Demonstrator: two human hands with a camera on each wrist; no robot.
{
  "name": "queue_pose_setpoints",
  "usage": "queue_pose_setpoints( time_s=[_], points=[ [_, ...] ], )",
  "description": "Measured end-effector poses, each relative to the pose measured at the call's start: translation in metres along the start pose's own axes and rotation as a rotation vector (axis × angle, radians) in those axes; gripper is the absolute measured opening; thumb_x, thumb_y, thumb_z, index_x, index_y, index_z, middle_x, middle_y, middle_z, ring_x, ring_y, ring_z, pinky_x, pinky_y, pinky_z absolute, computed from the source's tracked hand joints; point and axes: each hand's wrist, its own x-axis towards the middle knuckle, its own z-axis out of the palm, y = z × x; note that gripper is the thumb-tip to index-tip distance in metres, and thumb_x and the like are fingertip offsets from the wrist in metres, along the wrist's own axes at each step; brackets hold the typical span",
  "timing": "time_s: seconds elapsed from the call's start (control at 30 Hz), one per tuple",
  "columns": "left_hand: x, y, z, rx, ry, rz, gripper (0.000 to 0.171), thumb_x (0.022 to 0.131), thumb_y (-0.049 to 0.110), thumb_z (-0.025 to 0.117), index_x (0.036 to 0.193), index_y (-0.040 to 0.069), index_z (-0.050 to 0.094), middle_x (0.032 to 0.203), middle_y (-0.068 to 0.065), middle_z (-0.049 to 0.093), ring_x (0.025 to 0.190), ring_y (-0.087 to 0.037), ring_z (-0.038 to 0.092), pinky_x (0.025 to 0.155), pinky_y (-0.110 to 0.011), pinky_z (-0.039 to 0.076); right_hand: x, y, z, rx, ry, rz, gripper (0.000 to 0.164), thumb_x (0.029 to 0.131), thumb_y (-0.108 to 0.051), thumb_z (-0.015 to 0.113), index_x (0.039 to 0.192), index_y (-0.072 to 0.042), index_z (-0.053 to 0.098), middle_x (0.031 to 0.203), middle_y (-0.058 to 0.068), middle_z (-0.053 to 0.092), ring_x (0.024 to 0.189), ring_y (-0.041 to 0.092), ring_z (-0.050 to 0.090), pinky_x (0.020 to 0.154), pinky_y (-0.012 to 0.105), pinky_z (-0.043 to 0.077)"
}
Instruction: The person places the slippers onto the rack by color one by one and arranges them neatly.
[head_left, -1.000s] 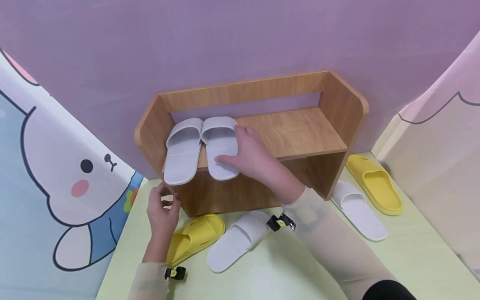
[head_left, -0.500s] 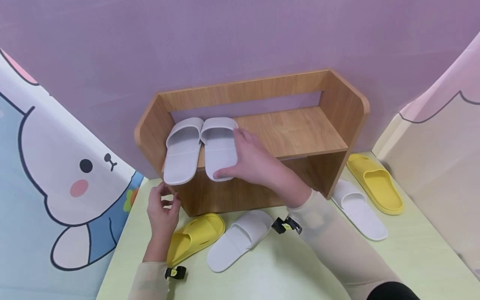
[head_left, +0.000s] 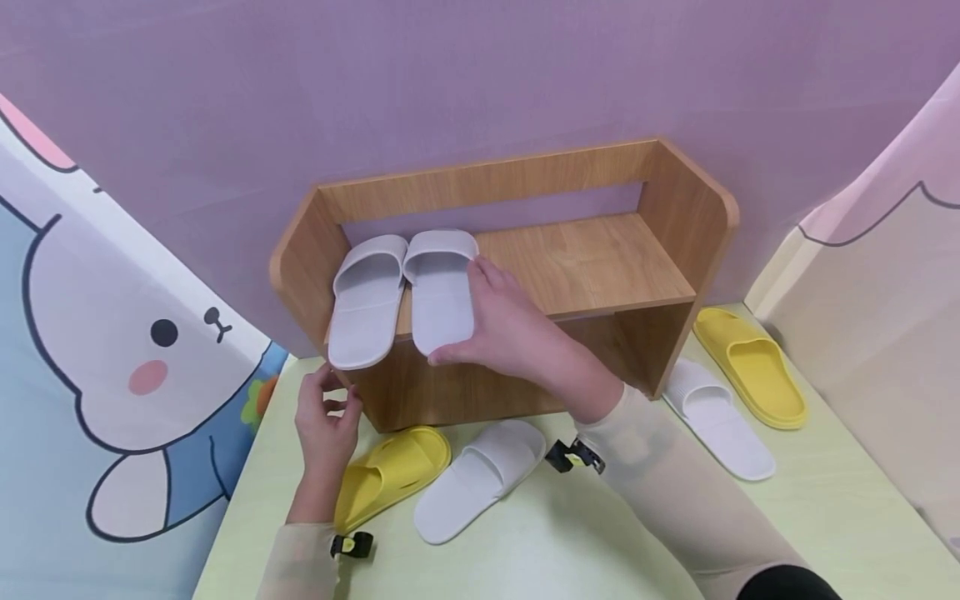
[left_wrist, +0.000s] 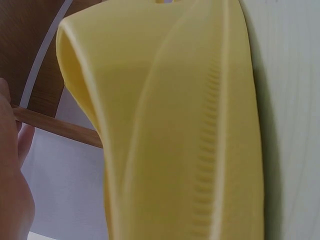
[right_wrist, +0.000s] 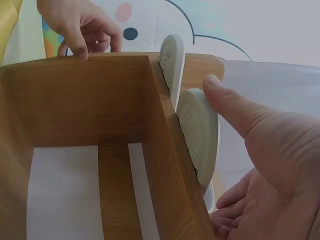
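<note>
Two white slippers stand side by side on the top shelf of a small wooden shoe rack (head_left: 585, 262), heels towards me. My right hand (head_left: 513, 325) holds the right-hand white slipper (head_left: 442, 312); the thumb lies at its heel end and the fingers along its right side. In the right wrist view, that thumb touches the heel edge, while the other fingers are partly hidden. The left white slipper (head_left: 365, 325) has no hand on it. My left hand (head_left: 326, 421) grips the front edge of the rack's left side panel, as the right wrist view also shows.
On the floor before the rack lie a yellow slipper (head_left: 397, 471), close by my left wrist, and a white slipper (head_left: 480, 483). Another white slipper (head_left: 718, 421) and a yellow slipper (head_left: 752, 368) lie right of the rack. A purple wall (head_left: 480, 83) stands behind it.
My right thumb has slid down to the heel end of the right-hand slipper. That slipper has shifted slightly back on the shelf. The left hand has stayed put.
</note>
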Motion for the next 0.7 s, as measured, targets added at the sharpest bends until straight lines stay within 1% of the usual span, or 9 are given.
queue_pose_setpoints(
  time_s=[0.1, 0.13, 0.2, 0.27, 0.37, 0.4, 0.6, 0.7],
  points=[
    [0.002, 0.012, -0.001, -0.019, 0.002, 0.001, 0.047, 0.086, -0.019, 0.073, 0.132, -0.011, 0.064, 0.108, -0.027, 0.063, 0.096, -0.017, 0.065, 0.072, -0.008, 0.053, 0.000, 0.000, 0.003, -0.007, 0.020, -0.004, 0.140, 0.076, -0.065, 0.096, 0.172, 0.004, 0.022, 0.180, 0.026, 0.021, 0.164, 0.045, 0.027, 0.132, 0.056, 0.029],
    [0.003, 0.014, -0.001, -0.019, 0.002, 0.000, 0.047, 0.086, -0.019, 0.073, 0.131, -0.011, 0.064, 0.108, -0.026, 0.063, 0.096, -0.016, 0.065, 0.072, -0.008, 0.053, 0.000, 0.000, 0.003, -0.007, 0.025, -0.006, 0.139, 0.076, -0.065, 0.096, 0.172, 0.004, 0.023, 0.179, 0.026, 0.021, 0.163, 0.045, 0.028, 0.132, 0.056, 0.030],
    [0.002, 0.008, 0.000, -0.013, -0.002, -0.006, 0.048, 0.086, -0.019, 0.074, 0.132, -0.010, 0.065, 0.109, -0.026, 0.063, 0.097, -0.015, 0.065, 0.073, -0.007, 0.053, 0.001, 0.001, 0.004, -0.008, 0.027, -0.008, 0.139, 0.076, -0.066, 0.096, 0.172, 0.004, 0.022, 0.180, 0.026, 0.021, 0.163, 0.045, 0.027, 0.132, 0.057, 0.030],
    [-0.001, -0.002, 0.000, 0.000, -0.010, -0.021, 0.049, 0.087, -0.017, 0.076, 0.134, -0.007, 0.065, 0.110, -0.025, 0.064, 0.099, -0.011, 0.064, 0.073, -0.006, 0.052, 0.001, 0.002, 0.004, -0.007, 0.030, -0.013, 0.139, 0.077, -0.066, 0.096, 0.172, 0.004, 0.023, 0.180, 0.026, 0.022, 0.163, 0.044, 0.028, 0.132, 0.057, 0.031],
    [-0.004, -0.019, 0.002, 0.006, -0.029, -0.045, 0.051, 0.088, -0.014, 0.078, 0.137, -0.003, 0.066, 0.113, -0.022, 0.065, 0.102, -0.009, 0.063, 0.074, -0.005, 0.052, 0.000, 0.005, 0.005, 0.020, 0.041, -0.029, 0.135, 0.078, -0.063, 0.096, 0.172, 0.003, 0.025, 0.178, 0.025, 0.025, 0.162, 0.042, 0.032, 0.130, 0.056, 0.034],
    [-0.005, -0.022, 0.002, 0.005, -0.034, -0.048, 0.052, 0.089, -0.013, 0.078, 0.138, -0.002, 0.066, 0.114, -0.021, 0.065, 0.102, -0.009, 0.063, 0.075, -0.005, 0.052, 0.000, 0.006, 0.005, 0.032, 0.045, -0.034, 0.134, 0.078, -0.062, 0.097, 0.171, 0.003, 0.026, 0.178, 0.025, 0.027, 0.161, 0.042, 0.033, 0.130, 0.056, 0.035],
    [-0.005, -0.026, 0.000, -0.008, -0.043, -0.027, 0.052, 0.091, -0.008, 0.078, 0.140, 0.001, 0.066, 0.116, -0.018, 0.066, 0.103, -0.013, 0.064, 0.076, -0.007, 0.054, -0.005, 0.011, 0.005, 0.095, 0.073, -0.059, 0.125, 0.081, -0.057, 0.097, 0.170, 0.001, 0.031, 0.175, 0.022, 0.034, 0.156, 0.037, 0.038, 0.126, 0.054, 0.041],
    [-0.005, -0.025, 0.001, -0.006, -0.041, -0.025, 0.052, 0.091, -0.007, 0.078, 0.141, 0.002, 0.066, 0.116, -0.016, 0.067, 0.103, -0.012, 0.065, 0.075, -0.008, 0.054, -0.009, 0.014, 0.005, 0.126, 0.105, -0.074, 0.114, 0.084, -0.053, 0.096, 0.167, -0.001, 0.038, 0.170, 0.017, 0.040, 0.149, 0.031, 0.044, 0.121, 0.050, 0.047]
  ],
)
